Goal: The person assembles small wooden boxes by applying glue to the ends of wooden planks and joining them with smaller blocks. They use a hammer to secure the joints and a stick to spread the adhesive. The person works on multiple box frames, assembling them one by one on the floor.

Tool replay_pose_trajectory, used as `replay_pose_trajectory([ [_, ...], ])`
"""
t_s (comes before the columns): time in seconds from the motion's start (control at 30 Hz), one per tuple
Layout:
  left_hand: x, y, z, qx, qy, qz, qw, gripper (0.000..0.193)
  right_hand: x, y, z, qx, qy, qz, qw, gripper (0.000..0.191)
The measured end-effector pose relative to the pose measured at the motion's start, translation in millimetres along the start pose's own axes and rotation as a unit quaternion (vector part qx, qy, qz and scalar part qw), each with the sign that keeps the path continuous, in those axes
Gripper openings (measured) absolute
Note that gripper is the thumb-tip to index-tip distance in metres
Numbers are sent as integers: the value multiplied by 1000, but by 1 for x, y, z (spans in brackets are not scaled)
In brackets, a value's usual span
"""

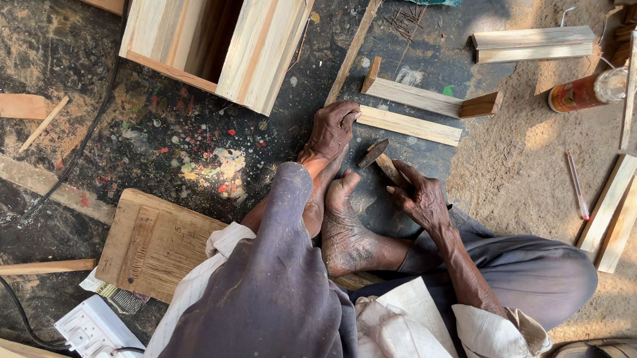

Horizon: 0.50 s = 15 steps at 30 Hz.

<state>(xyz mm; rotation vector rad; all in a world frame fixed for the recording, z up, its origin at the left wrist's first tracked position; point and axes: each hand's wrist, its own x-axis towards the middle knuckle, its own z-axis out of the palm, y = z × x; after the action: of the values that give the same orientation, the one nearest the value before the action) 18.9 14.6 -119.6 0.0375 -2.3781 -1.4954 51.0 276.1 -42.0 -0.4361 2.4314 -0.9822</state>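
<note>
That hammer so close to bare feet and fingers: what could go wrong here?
The right hand holds the hammer just beside the left hand, which presses on a wood strip; a stray blow could catch those fingers. The bare feet sit right under it too. Loose nails lie on the floor nearby.

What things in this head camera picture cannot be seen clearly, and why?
- Left hand on the wood strip: fist hides what it pinches.
- Hammer handle: covered by right hand.
- Wooden box: cut off by top edge.
- Nails: too small to count.
</note>
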Motion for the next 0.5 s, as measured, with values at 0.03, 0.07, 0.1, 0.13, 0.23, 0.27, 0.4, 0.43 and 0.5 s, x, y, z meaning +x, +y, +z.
replay_pose_trajectory([
  [0.03,0,0,0,8,-3,-4,1000,8,0,1,0,-2,0,0,1000,63],
  [0.07,1,0,0,15,-6,-8,1000,8,1,1,0,-4,-1,0,1000,63],
  [0.1,1,0,0,23,-9,-13,1000,7,1,2,1,-4,-1,-1,1000,63],
  [0.13,1,0,0,26,-8,-1,1000,9,1,3,1,-4,0,-1,1000,63],
  [0.23,0,-1,3,56,-9,33,998,12,0,6,2,-1,7,-19,1000,63],
  [0.27,-1,-2,4,80,-11,43,996,12,0,6,2,1,11,-29,1000,63],
  [0.4,-6,-5,8,157,-11,132,979,18,-2,2,0,-7,61,-4,998,73],
  [0.43,-6,-6,9,157,-12,129,979,22,0,0,-1,-32,86,-20,996,73],
  [0.5,-8,-6,10,158,-15,121,980,29,1,-6,-2,-65,144,-78,984,70],
])
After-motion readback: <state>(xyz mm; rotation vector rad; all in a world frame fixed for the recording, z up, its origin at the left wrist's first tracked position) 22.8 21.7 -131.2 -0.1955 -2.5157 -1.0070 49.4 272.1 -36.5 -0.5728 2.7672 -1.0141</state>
